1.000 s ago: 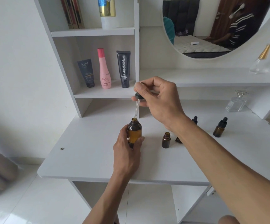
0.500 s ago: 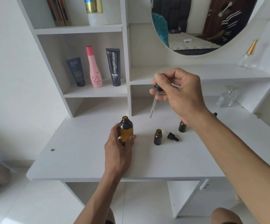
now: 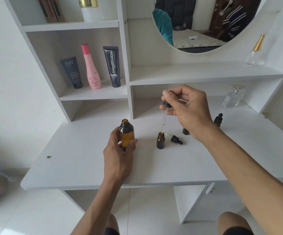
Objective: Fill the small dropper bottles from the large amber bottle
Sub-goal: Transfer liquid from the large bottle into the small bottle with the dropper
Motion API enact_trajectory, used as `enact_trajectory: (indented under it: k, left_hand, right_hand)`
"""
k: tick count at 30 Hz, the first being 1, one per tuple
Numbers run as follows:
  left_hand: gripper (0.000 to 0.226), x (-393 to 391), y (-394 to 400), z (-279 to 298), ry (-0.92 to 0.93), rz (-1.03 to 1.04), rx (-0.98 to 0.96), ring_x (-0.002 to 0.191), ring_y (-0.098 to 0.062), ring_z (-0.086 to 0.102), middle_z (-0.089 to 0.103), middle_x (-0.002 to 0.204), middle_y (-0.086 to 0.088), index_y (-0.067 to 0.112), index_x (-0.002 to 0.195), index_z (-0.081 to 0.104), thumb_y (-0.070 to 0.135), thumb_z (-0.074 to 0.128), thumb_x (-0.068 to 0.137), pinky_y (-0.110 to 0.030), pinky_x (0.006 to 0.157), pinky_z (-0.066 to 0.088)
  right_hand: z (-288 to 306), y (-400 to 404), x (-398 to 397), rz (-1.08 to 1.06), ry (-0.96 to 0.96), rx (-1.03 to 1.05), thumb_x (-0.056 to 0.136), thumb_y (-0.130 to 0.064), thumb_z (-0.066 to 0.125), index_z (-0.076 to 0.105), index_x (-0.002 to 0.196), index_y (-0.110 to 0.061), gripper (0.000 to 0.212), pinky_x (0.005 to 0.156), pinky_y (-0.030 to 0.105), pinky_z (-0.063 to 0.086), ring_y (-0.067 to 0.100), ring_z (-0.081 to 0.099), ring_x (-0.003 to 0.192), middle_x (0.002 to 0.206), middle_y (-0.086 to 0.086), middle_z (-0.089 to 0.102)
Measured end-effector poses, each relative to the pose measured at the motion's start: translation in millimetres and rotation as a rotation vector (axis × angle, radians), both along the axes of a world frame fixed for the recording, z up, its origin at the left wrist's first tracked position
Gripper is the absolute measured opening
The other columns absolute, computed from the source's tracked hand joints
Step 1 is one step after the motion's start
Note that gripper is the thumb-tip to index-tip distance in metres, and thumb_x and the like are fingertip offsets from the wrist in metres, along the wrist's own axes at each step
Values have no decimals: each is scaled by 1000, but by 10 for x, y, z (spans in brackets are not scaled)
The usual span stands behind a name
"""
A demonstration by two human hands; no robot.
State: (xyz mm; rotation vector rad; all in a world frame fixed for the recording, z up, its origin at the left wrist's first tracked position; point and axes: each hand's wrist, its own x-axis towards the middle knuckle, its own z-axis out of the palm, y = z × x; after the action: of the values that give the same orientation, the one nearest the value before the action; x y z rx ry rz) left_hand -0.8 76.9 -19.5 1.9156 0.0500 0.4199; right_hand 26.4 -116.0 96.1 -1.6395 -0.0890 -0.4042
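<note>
On the white desk point(image 3: 79, 167), near the middle, the L hand point(image 3: 118, 155) holds the big amber bottle point(image 3: 126, 134), fingers and thumb wrapped round its lower part. The bottle stands upright w/ no cap on. The R hand point(image 3: 188, 109) is up above the desk and pinches the black top of a dropper point(image 3: 164, 116). Its glass tube points down, tip just over the open mouth of a small bottle point(image 3: 160, 140). A small black dropper cap point(image 3: 176, 139) lies on its side just beside that bottle. 2 more small bottles sit further back: one point(image 3: 186, 131) partly hidden behind the R wrist, one point(image 3: 218, 119) w/ its cap on. On the shelf stand a pink bottle point(image 3: 93, 68) & 2 dark tubes.
</note>
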Motion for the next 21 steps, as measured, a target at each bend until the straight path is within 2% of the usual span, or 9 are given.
enact_trajectory:
  k: [5, 10, 14, 21]
  left_hand:
    - [46, -1, 5, -5, -3, -1, 2, 83, 22, 56, 59, 107, 26, 29, 132, 50, 22, 70, 90, 1, 69, 41]
    - [47, -5, -3, 1, 2, -1, 4, 80, 22, 56, 54, 104, 32, 28, 132, 50, 22, 69, 90, 1, 67, 40]
    - [47, -8, -1, 7, 12, 3, 3, 79, 21, 57, 55, 103, 30, 29, 133, 49, 24, 69, 90, -3, 68, 41]
    - [48, -20, -3, 27, 13, 2, 7, 75, 21, 57, 56, 103, 27, 27, 133, 49, 23, 69, 90, 1, 65, 40]
  right_hand:
    - [-31, 32, 12, 5, 5, -13, 93, -22, 71, 69, 88, -12, 11, 66, 28, 61, 18, 77, 73, 91, 13, 75]
    - [-60, 39, 16, 6, 21, -29, 92, -23, 72, 69, 89, -12, 12, 68, 29, 62, 17, 77, 73, 92, 13, 75]
    - [-73, 40, 15, 1, 26, -34, 92, -23, 72, 70, 90, -11, 13, 68, 29, 62, 17, 77, 73, 90, 12, 75]
    - [-77, 51, 11, -1, 19, -48, 93, -22, 72, 70, 88, -11, 12, 66, 28, 61, 17, 77, 71, 87, 9, 75]
